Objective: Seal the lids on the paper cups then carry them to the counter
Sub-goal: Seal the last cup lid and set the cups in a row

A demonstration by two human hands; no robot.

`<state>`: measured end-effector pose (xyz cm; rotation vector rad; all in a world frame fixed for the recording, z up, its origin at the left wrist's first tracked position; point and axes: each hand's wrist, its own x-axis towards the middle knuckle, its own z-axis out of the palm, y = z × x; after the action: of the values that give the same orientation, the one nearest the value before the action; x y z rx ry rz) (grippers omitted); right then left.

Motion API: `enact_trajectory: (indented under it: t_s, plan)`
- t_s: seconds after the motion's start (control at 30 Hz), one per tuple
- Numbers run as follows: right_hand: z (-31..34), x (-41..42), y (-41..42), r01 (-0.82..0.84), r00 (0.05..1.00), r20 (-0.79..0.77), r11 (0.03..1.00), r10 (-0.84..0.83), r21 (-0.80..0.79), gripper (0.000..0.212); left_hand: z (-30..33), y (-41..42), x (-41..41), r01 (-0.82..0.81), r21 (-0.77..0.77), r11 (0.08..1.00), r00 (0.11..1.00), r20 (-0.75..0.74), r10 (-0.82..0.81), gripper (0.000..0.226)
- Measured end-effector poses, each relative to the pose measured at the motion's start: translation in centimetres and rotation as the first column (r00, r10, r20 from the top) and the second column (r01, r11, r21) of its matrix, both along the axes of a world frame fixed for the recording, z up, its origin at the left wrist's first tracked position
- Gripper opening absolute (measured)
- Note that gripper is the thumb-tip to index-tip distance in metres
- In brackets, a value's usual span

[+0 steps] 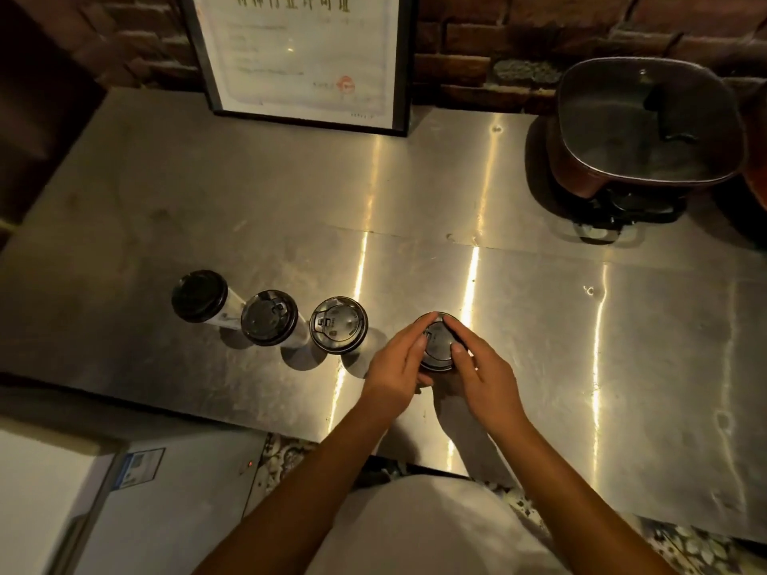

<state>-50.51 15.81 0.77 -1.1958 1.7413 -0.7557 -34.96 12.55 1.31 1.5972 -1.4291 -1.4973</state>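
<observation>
Pressing down at lower centre, left hand and right hand curl around the black lid, thumbs on top; three lidded cups stand left.

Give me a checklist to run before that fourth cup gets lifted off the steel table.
1. Both hands on the lid: ok. The left hand and right hand press the black lid from either side.
2. Lid seated all round: cannot tell, the fingers cover its rim.
3. Fourth cup upright: cannot tell, the hands hide its body.
4. Other three cups lidded: ok, the left cup, middle cup and third cup all carry black lids.
5. Room beside it: ok, the bare steel table lies to the right; the electric pot stands far back.
</observation>
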Motion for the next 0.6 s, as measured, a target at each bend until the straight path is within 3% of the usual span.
enact_trajectory:
  t_s: [0.23, 0.4, 0.6]
  plan:
    - [-0.3, -0.2, 0.1, -0.089, 0.975, -0.211, 0.992, 0.067, -0.094, 0.040, -0.7, 0.3, 0.7, -0.027, -0.175, 0.984, 0.982, 0.179, 0.059, 0.036]
    - [-0.4, -0.2, -0.1, -0.095, 0.966, -0.251, 0.989, 0.063, -0.116, 0.041, -0.4, 0.3, 0.7, 0.024, -0.193, 0.981, 0.980, 0.201, 0.015, 0.038]
    - [0.2, -0.5, -0.4, -0.072, 0.957, -0.289, 0.989, 0.031, -0.131, 0.044, 1.4, 2.3, 1.7, 0.008, -0.361, 0.933, 0.953, 0.286, 0.103, 0.030]
